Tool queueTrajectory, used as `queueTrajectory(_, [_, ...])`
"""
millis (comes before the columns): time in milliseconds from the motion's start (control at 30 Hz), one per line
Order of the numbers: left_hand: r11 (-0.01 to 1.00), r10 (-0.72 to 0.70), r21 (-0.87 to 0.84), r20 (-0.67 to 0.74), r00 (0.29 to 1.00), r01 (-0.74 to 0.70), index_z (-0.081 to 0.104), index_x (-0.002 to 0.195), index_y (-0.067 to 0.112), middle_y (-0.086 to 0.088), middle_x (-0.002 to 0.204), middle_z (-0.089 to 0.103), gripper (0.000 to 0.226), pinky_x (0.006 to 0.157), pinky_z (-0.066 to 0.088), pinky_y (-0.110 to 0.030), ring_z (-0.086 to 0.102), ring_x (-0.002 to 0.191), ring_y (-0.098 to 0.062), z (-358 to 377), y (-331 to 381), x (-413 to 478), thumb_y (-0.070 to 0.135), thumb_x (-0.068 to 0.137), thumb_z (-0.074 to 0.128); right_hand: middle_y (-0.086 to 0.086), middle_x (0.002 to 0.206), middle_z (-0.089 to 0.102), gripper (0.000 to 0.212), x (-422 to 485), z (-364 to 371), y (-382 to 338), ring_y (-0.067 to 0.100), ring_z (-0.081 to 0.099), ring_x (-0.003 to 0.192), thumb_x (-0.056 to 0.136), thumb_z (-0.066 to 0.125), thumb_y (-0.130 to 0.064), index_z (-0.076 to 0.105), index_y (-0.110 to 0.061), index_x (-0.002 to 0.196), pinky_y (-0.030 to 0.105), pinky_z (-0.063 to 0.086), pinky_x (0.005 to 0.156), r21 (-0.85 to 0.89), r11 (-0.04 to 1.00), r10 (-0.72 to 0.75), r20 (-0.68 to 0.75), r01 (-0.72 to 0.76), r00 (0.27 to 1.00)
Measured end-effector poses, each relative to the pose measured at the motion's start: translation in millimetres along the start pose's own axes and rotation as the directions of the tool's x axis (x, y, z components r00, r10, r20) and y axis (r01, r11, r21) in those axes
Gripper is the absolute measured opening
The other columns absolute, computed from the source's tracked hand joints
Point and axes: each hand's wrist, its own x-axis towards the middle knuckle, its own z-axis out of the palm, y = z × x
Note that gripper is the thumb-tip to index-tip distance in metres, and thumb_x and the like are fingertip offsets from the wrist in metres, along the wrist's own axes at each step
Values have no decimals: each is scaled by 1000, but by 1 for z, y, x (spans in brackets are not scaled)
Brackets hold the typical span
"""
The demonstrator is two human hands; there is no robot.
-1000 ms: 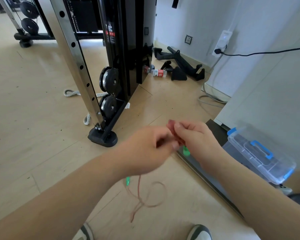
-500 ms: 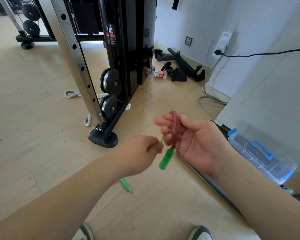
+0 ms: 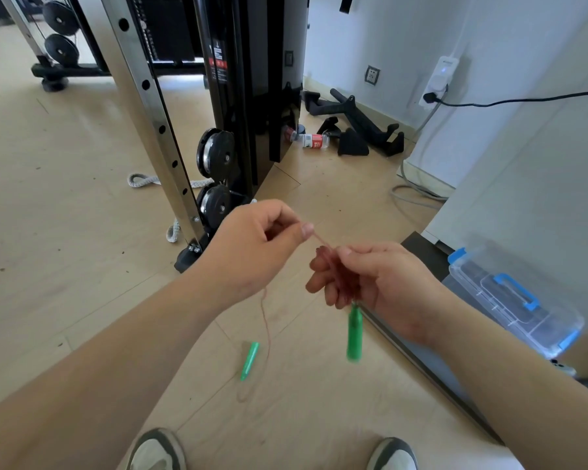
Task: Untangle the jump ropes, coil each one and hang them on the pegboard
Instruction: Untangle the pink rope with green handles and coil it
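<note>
A thin red jump rope (image 3: pixel 266 322) with green handles is in both hands. My right hand (image 3: pixel 370 278) has several turns of the rope coiled around its fingers (image 3: pixel 336 276), and one green handle (image 3: pixel 354 334) dangles below it. My left hand (image 3: pixel 255 247) pinches the rope strand just up and left of the coil, stretched taut between the hands. From the left hand the rope drops to the floor, where the other green handle (image 3: pixel 249 360) lies. No pegboard is in view.
A cable machine upright (image 3: pixel 150 113) with weight plates (image 3: pixel 216 157) stands ahead on the wooden floor. A grey braided rope (image 3: pixel 143 180) lies behind it. A clear plastic box with blue latches (image 3: pixel 510 300) sits at the right by a white wall. My shoes (image 3: pixel 157 449) are below.
My left hand has moved up and left, pulling the rope strand taut over my right hand's coil. The dangling green handle has swung lower under my right hand.
</note>
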Motion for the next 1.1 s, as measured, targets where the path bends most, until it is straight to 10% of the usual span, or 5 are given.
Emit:
queueTrajectory(267, [946,-212,311,388,897,90,69,89,30,3,68,59,23,71,51,-33,61,71,-17,31,-14,-20,38,103,51,27,118,73,36,4,9,-7,25,72,86,109,39,-18,61,7,124,31,58,71,489,872,24,-25,-9,999])
queueTrajectory(400, [944,-114,317,579,807,-95,62,82,14,0,63,51,34,60,42,-31,46,59,-15,44,7,-35,39,103,52,20,109,77,25,13,0,5,30,76,94,107,50,-13,69,3,112,30,59,74,247,962,-42,-289,117,956])
queueTrajectory(500, [979,-53,201,457,888,-45,72,94,22,2,69,60,18,59,45,-31,52,60,-12,34,16,-26,35,99,60,6,84,79,27,10,-6,12,17,72,73,104,59,-11,78,-6,86,29,56,71,-192,969,-210,-323,153,923])
queueTrajectory(667, [1000,-5,1,133,991,5,72,79,23,-12,70,66,18,53,43,-26,47,55,-9,9,7,-8,38,87,80,21,89,77,28,0,-7,4,28,65,73,103,56,-16,76,3,98,36,48,66,-188,979,-97,-69,82,993])
queueTrajectory(1100, [966,-209,244,530,822,89,69,110,30,3,74,66,23,65,55,-30,60,61,-7,37,-1,-28,36,105,48,26,118,73,35,3,-2,-5,31,71,100,109,41,-20,63,5,120,34,56,81,533,846,33,-107,29,994])
